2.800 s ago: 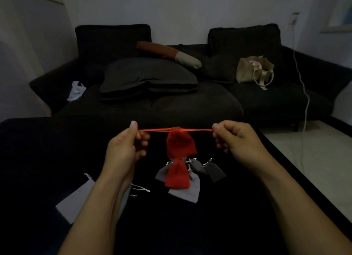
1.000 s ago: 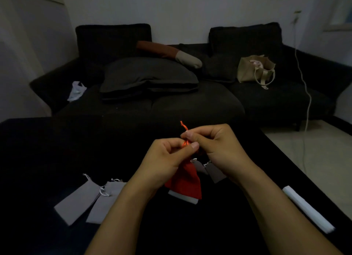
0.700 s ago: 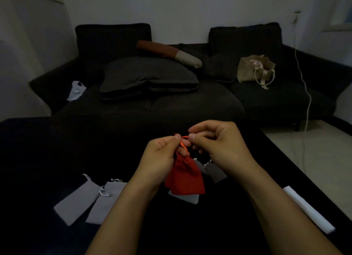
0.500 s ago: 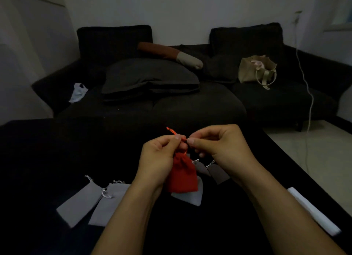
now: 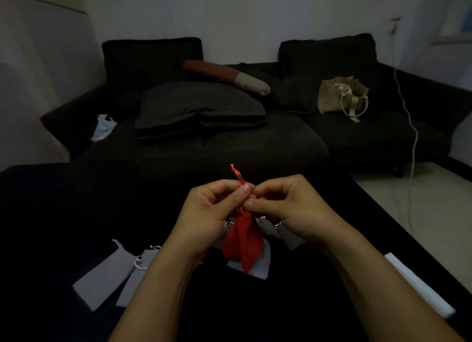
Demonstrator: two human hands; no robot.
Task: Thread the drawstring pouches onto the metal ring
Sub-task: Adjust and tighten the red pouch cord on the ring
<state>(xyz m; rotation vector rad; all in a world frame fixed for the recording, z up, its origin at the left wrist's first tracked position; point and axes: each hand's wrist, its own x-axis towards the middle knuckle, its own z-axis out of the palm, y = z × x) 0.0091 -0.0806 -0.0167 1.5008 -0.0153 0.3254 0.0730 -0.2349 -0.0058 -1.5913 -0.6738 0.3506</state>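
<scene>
Loose pale grey flat fabric pouches (image 5: 107,272) lie at the left of the black bench (image 5: 51,214), two side by side, seemingly not yet threaded. Next along, the left hand (image 5: 207,214) has its fingers (image 5: 244,189) clenched in a pinch on the orange drawstring (image 5: 236,174), whose knotted end sticks up above the knuckles. The small red fabric drawstring pouch (image 5: 242,242) hangs from that cord, between the hands and above the bench. The right hand (image 5: 286,208) pinches the same cord just below, fingertip to thumb. Under and beside the red pouch, several grey pouches (image 5: 288,237) fan out, apparently already strung; the metal ring itself is hidden or too dim to make out. A white stick-like object (image 5: 419,285) lies at the bench's right edge. Beyond stands a dark sofa (image 5: 255,142) with cushions, a beige tote bag (image 5: 342,96) and a white cable (image 5: 411,137) down the wall
</scene>
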